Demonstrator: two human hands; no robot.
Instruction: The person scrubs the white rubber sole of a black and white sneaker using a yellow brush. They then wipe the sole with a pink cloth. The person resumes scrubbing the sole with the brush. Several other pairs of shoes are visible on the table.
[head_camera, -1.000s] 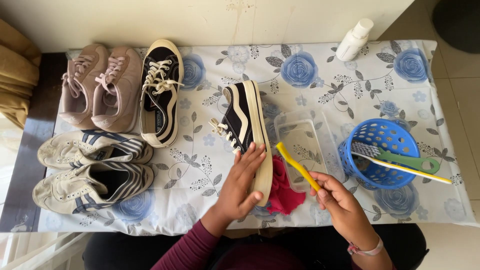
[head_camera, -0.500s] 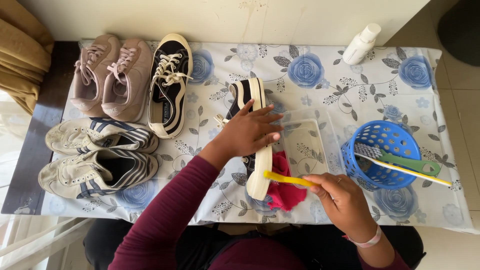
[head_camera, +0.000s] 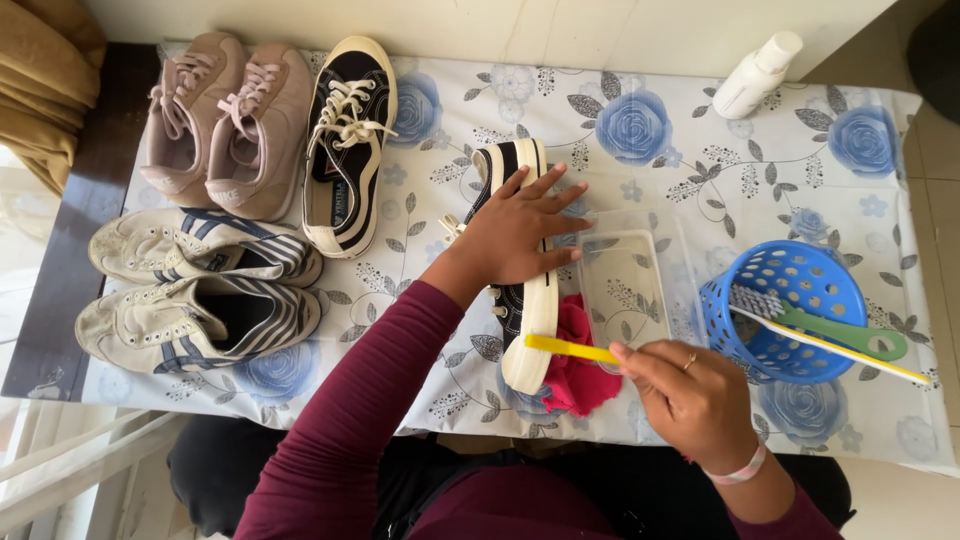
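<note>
Overhead, I see the left hand (head_camera: 515, 235) flat, fingers spread, pressing on a black sneaker (head_camera: 520, 300) tipped on its side mid-table on the floral cloth (head_camera: 800, 150). Right hand (head_camera: 690, 400) is closed on a yellow toothbrush (head_camera: 570, 348), its tip at the sneaker's white sole. A red rag (head_camera: 580, 370) lies under it, clear tray (head_camera: 620, 280) just beside, blue basket (head_camera: 800, 300) right. Other shoes sit left.

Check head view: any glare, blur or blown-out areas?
Head view: sharp overall, no motion blur on the left hand or right hand; daylight from the left washes out the bottom-left floor area and the worn white striped sneakers; soft shadows only; slight wide-angle bend along the floral tablecloth edges.
</note>
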